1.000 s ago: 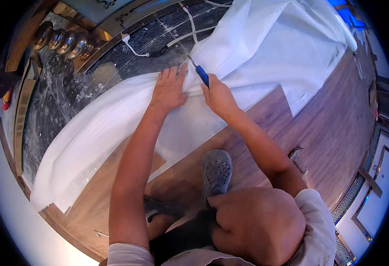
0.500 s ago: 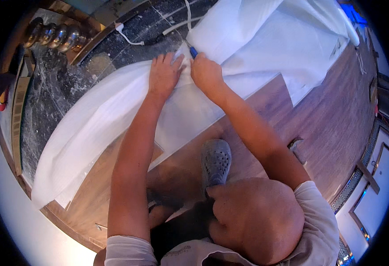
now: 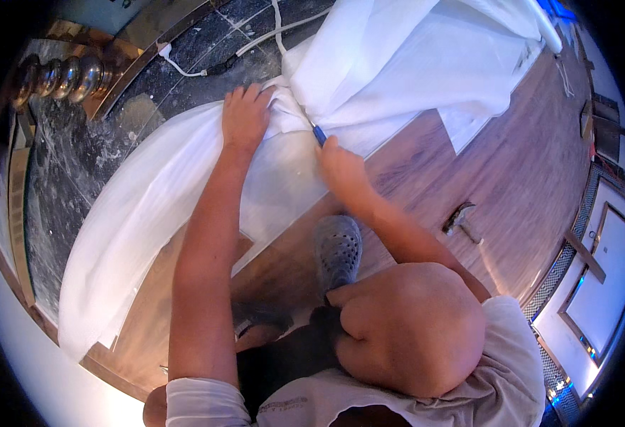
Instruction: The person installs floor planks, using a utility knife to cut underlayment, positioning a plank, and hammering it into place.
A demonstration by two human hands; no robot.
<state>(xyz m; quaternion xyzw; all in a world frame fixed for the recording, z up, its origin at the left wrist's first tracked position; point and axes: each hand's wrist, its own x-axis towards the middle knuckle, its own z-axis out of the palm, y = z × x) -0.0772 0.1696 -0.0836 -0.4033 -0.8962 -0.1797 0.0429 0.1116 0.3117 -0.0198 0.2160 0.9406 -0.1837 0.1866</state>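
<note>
A thin white underlay sheet [image 3: 149,164] lies in loose folds across the floor. At its bunched far edge, my left hand [image 3: 247,117] is closed on the material, the fingers partly hidden by the folds. My right hand [image 3: 342,171] grips a blue-handled utility knife [image 3: 319,135]. The knife's thin blade points away from me and meets the sheet just right of the left hand. Beyond that point, a larger part of the sheet rises in folds toward the back.
Brown wood-look planks [image 3: 504,156] cover the floor at right. A hammer [image 3: 460,219] lies on them. Dark dusty tiles [image 3: 70,149] show at left, with a white cable [image 3: 181,65] farther back. Rounded metallic shapes [image 3: 70,77] stand far left. My grey clog [image 3: 339,249] rests near the sheet.
My right hand has drawn the knife toward me, and a gap has opened along the sheet's far edge. My left hand has shifted slightly left, pulling the material into folds.
</note>
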